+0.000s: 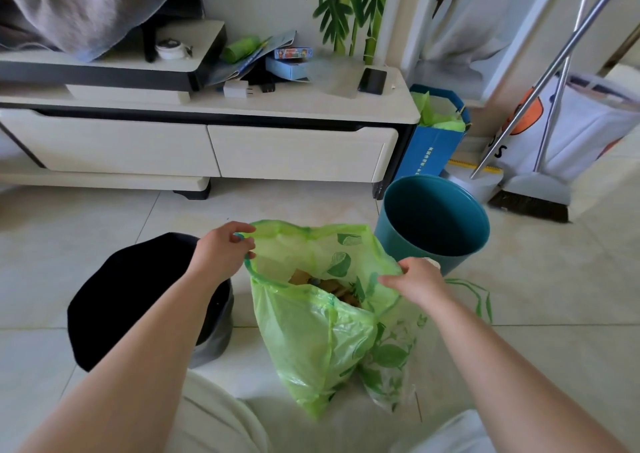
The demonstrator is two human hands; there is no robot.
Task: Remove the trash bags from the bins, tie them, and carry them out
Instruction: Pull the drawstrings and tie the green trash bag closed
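Observation:
A green trash bag [311, 331] printed with leaves stands on the tiled floor in front of me, its mouth wide and brown rubbish showing inside. My left hand [223, 246] pinches the bag's rim at the far left. My right hand [415, 279] grips the rim on the right side. Behind the bag, a teal bin [433, 224] stands with no liner and looks empty. To the left sits a grey bin [214, 341] lined with a black bag [138, 296], partly covered by my left forearm.
A low white TV cabinet [207, 147] runs along the back with a phone [372, 81], boxes and chargers on top. A blue paper bag [434, 140] with green tissue stands beside it. A broom and dustpan [530, 192] lean at the right, by a white printed bag.

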